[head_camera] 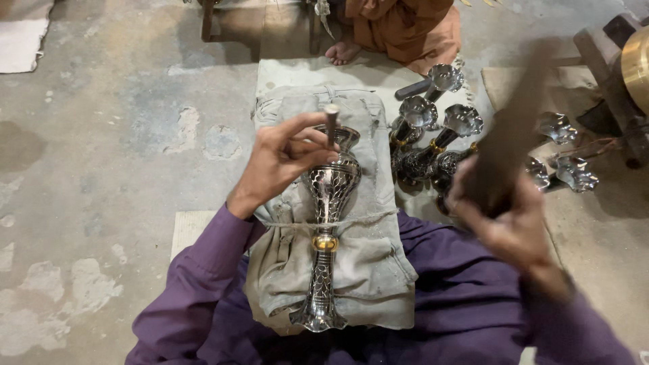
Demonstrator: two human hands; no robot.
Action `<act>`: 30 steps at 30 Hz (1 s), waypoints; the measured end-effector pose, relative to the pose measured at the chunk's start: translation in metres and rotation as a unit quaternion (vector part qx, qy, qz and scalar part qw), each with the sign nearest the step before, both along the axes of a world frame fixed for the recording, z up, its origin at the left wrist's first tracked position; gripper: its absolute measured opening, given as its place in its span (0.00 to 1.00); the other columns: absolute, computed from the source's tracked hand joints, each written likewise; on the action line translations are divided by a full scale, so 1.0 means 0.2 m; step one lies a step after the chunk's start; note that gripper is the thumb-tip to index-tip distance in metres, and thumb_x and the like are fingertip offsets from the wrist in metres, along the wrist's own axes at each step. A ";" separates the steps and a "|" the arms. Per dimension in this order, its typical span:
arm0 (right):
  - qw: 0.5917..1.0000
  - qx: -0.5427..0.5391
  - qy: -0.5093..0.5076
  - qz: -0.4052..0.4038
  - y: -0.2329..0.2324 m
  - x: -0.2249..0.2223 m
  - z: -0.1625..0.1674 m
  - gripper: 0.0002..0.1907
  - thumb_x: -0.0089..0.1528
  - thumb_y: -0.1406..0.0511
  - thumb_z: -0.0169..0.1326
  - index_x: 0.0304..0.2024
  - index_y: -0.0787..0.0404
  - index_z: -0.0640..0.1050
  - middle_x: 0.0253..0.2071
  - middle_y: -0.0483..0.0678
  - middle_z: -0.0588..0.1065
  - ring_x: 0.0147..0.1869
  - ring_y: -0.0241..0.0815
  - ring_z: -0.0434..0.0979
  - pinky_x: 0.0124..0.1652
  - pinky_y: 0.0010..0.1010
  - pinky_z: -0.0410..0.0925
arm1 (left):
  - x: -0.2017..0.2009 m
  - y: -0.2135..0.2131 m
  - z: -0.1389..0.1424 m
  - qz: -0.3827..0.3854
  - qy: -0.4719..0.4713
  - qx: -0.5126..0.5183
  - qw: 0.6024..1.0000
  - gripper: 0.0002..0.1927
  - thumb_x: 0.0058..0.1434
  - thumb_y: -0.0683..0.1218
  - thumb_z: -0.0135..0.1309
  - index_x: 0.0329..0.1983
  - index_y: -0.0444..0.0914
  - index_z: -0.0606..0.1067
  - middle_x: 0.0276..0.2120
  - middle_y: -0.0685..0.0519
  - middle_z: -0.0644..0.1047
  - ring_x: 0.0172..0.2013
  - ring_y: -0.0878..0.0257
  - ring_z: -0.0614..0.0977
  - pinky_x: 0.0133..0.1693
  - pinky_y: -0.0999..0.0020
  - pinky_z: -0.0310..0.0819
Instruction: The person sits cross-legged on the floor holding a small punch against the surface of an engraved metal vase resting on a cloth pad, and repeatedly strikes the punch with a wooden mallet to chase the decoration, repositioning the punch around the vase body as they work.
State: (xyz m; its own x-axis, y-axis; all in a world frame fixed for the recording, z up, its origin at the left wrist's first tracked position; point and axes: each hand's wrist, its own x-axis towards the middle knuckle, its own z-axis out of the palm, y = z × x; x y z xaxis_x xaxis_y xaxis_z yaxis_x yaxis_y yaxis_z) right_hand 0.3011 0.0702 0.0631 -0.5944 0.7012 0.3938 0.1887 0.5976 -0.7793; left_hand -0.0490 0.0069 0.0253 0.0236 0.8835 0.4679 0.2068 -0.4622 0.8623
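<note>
A silver vase (328, 230) with dark cut patterns is laid along a grey cloth pad (365, 270) over the person's lap, foot toward the body and mouth away, so its long axis runs near to far. A cord crosses the pad and the vase's neck just above a brass ring (325, 242). At the far end, over the vase's bulb, the left hand (280, 162) is closed around a short metal punch (331, 122), held nearly upright, its lower end hidden behind the fingers. The vase thus lies directly beneath those fingers, and the left hand is the nearer one to it. The right hand (503, 223) is clenched on a dark mallet (510, 135), blurred, raised off the pad's right edge, well apart from the punch. Beyond, more vases (433, 135) are piled on the floor (101, 135).
</note>
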 end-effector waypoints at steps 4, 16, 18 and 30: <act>0.955 -0.211 0.135 0.156 -0.15 -0.15 -0.31 0.17 0.60 0.74 0.64 0.44 0.58 0.70 0.41 0.46 0.74 0.48 0.40 0.80 0.54 0.37 0.78 | 0.06 0.00 0.03 0.009 0.039 -0.012 0.999 0.24 0.64 0.37 0.62 0.63 0.37 0.73 0.40 0.48 0.86 0.42 0.64 0.89 0.42 0.73 0.86; 0.995 0.053 -0.062 -0.055 0.09 -0.01 -0.07 0.30 0.63 0.65 0.57 0.68 0.63 0.67 0.50 0.57 0.78 0.48 0.49 0.82 0.46 0.46 0.77 | 0.07 0.02 0.06 0.044 0.099 -0.019 0.994 0.24 0.62 0.38 0.63 0.62 0.40 0.75 0.37 0.50 0.86 0.37 0.68 0.88 0.37 0.73 0.86; 0.978 0.162 -0.112 -0.073 0.13 -0.03 0.01 0.31 0.64 0.66 0.58 0.69 0.63 0.67 0.52 0.59 0.77 0.49 0.51 0.81 0.47 0.48 0.76 | 0.07 0.02 0.05 0.052 0.107 -0.006 0.993 0.24 0.61 0.39 0.63 0.62 0.40 0.74 0.37 0.50 0.86 0.36 0.68 0.88 0.36 0.73 0.85; 0.868 0.321 -0.358 -0.122 0.25 -0.02 0.22 0.36 0.62 0.64 0.62 0.72 0.46 0.68 0.49 0.47 0.80 0.37 0.42 0.82 0.36 0.35 0.77 | 0.07 0.02 0.03 0.058 0.109 -0.022 0.992 0.22 0.63 0.40 0.63 0.61 0.40 0.74 0.36 0.50 0.86 0.35 0.69 0.88 0.34 0.73 0.84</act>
